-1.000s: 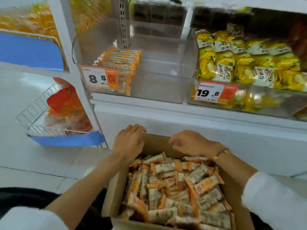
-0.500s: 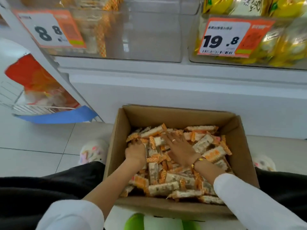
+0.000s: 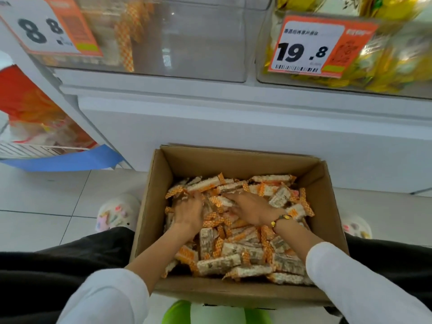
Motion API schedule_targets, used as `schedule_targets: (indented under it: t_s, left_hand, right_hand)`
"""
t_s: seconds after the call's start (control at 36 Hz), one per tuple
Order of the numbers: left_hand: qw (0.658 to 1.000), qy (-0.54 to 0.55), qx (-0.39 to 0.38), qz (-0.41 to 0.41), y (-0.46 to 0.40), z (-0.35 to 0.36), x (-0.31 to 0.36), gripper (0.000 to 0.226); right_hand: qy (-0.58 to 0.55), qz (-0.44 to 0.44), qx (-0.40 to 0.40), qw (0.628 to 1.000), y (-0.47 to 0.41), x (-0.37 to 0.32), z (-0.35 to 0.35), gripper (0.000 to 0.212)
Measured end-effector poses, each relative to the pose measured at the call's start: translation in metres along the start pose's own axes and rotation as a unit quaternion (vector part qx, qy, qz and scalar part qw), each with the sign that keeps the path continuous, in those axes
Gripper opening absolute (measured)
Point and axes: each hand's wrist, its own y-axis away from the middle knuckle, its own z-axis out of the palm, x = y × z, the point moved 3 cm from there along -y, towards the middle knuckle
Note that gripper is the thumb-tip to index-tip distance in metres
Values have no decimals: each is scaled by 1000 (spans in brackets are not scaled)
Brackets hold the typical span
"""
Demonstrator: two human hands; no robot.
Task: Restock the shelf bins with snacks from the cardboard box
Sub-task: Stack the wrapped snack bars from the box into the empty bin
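Note:
An open cardboard box (image 3: pixel 149 218) stands on the floor between my knees, filled with orange-and-white wrapped snack bars (image 3: pixel 233 253). Both hands are down in the pile. My left hand (image 3: pixel 188 212) is curled, with wrappers poking out between its fingers. To its right, my right hand (image 3: pixel 252 210) lies across the bars, its fingertips buried among them. Above, a clear shelf bin (image 3: pixel 187 43) with an 8.8 price tag (image 3: pixel 46 26) holds a few of the same bars (image 3: pixel 126 43) at its left side.
A second clear bin (image 3: pixel 385 54) of yellow packets with a 19.8 tag (image 3: pixel 311 47) sits at upper right. A wire basket (image 3: pixel 35 146) with red bags juts out at left. The white shelf base (image 3: pixel 233 118) stands right behind the box. My shoes (image 3: pixel 117 213) flank it.
My hands came down from the box's far rim into the pile of bars. My view dropped and moved closer to the shelf. The right hand's fingers have dug in deeper.

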Motion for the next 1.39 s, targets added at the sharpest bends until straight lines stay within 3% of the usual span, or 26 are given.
schedule_targets:
  t_s: [0.11,0.17,0.19,0.25,0.28,0.39,0.5,0.56,0.61,0.69,0.81,0.89,0.97,1.14,1.39]
  left_hand:
    - [991,135,6,24,0,-21,-11,57]
    - [979,200,8,39,5,-47,-14,56]
    - [973,225,12,45,9,-62,-15,52]
    - [959,277,36,43,19,-97,-21,38]
    - [953,294,56,40,25,-116,-24,33]
    - [936,338,77,54,62,-200,-46,17]
    - [875,469,77,89,95,-269,-74,32]
    - [824,555,86,78,105,-294,-88,39]
    - [776,610,136,84,114,-318,-99,31]
    - [728,618,273,115,123,-346,-118,23]
    - [677,563,465,95,127,-362,-143,23]
    - [646,546,525,91,123,-364,-157,25]
    - [609,574,540,89,117,-366,-168,25]
    - [591,592,541,85,95,-368,-176,23]
    - [616,572,535,84,87,-361,-181,24]
  right_hand:
    - [-111,-6,49,993,22,-4,-33,43]
    - [-148,-7,98,984,33,-11,-54,17]
    - [-153,-8,106,983,39,-18,-66,9]
    - [-152,-8,117,981,43,-29,-87,16]
    - [-154,-10,107,982,47,-37,-97,4]
    - [-160,-25,96,982,64,-69,-144,38]
    - [-216,-89,172,957,86,-108,-190,25]
    - [-229,-123,217,941,97,-128,-211,23]
    - [-255,-166,251,919,107,-150,-231,16]
    - [-296,-195,281,892,110,-176,-260,9]
    - [-345,-142,305,876,77,-195,-306,11]
    - [-294,-135,306,895,42,-206,-341,30]
    - [-160,-167,286,930,16,-217,-368,33]
    - [3,-159,250,955,-39,-237,-393,39]
    - [21,-211,227,951,-72,-257,-383,24]
